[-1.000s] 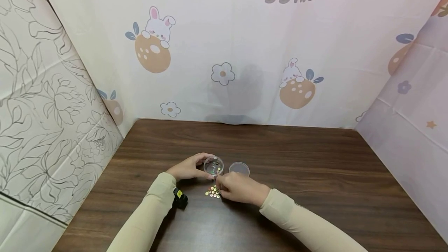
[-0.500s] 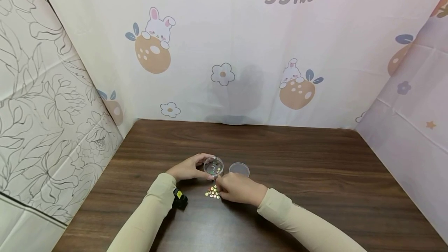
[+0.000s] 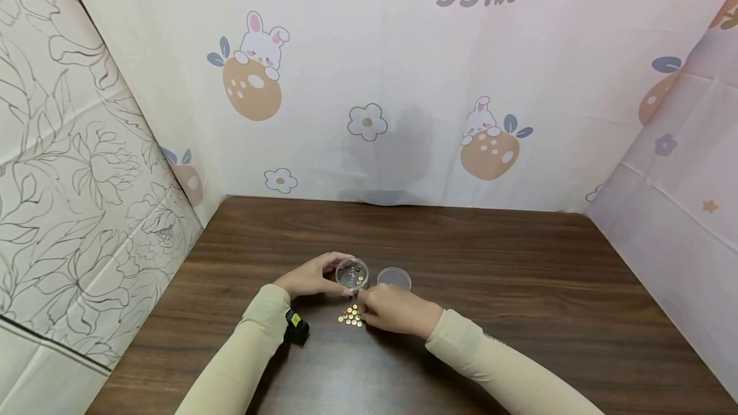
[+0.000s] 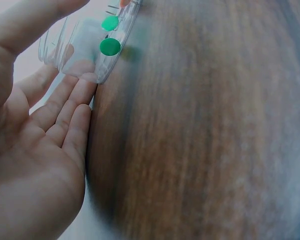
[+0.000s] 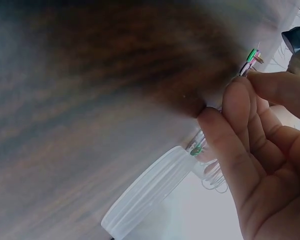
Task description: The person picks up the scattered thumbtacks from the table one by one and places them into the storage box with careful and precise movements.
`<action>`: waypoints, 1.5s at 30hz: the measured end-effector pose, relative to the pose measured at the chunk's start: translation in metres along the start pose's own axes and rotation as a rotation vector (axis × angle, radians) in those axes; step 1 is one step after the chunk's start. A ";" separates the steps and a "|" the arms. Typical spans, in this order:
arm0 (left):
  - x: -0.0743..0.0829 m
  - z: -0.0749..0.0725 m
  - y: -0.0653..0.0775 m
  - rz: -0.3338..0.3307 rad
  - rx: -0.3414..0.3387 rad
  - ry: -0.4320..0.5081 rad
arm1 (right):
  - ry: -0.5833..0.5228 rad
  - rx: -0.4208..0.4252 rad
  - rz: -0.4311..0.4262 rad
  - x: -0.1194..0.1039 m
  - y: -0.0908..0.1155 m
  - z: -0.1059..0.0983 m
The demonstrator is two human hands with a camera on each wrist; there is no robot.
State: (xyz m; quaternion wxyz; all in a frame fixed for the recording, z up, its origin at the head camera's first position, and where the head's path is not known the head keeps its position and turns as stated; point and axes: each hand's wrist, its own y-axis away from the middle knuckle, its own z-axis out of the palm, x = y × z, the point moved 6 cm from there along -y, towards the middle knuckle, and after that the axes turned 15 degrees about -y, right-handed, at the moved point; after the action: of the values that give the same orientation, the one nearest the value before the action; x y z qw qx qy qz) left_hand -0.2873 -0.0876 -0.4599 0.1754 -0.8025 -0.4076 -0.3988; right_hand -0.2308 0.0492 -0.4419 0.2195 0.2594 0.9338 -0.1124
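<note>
My left hand (image 3: 314, 274) grips a clear round jar (image 3: 352, 274) with thumb and fingers round its side. Several thumbtacks lie inside; green heads (image 4: 110, 47) show through the wall in the left wrist view. In front of the jar, a small cluster of thumbtacks (image 3: 348, 319) sits on the table, gold-coloured from above. My right hand (image 3: 398, 309) is at the cluster's right edge, fingers curled. In the right wrist view its fingertips are right beside thumbtacks (image 5: 251, 59) with green and pink heads; I cannot tell whether it pinches one.
The jar's clear lid (image 3: 394, 278) lies on the table just right of the jar, behind the right hand. A black wrist camera (image 3: 296, 326) hangs at the left wrist. The dark wooden table (image 3: 490, 261) ends at a printed curtain (image 3: 323, 82) at the back.
Hardly anything differs. The right forearm has shifted very slightly, while the jar, the lid and the thumbtacks on the table stay in place.
</note>
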 end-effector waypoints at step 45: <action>-0.029 0.008 -0.012 -0.030 -0.009 -0.033 | -0.144 0.284 0.152 0.029 -0.018 -0.031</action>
State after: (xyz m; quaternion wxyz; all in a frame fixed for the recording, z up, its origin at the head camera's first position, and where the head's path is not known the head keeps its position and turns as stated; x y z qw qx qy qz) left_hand -0.3028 -0.0908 -0.4884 0.1589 -0.8036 -0.4207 -0.3898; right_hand -0.2740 0.0569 -0.4265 0.2548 0.3488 0.8681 -0.2446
